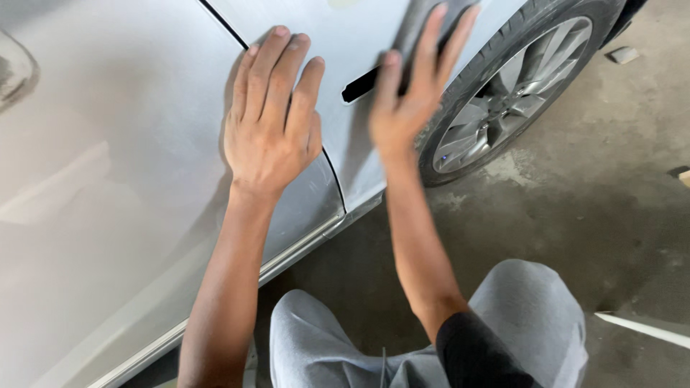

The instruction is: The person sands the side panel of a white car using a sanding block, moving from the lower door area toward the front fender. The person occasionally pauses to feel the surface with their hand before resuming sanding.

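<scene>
Across the frame's upper middle, both hands lie open and empty on the silver car panel [129,144]: left hand [272,122] flat, right hand [413,90] blurred beside the wheel [514,90]

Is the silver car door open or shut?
Shut. The silver car door sits flush with the silver fender panel; only a thin, even seam runs between them. The left hand lies flat across it.
</scene>
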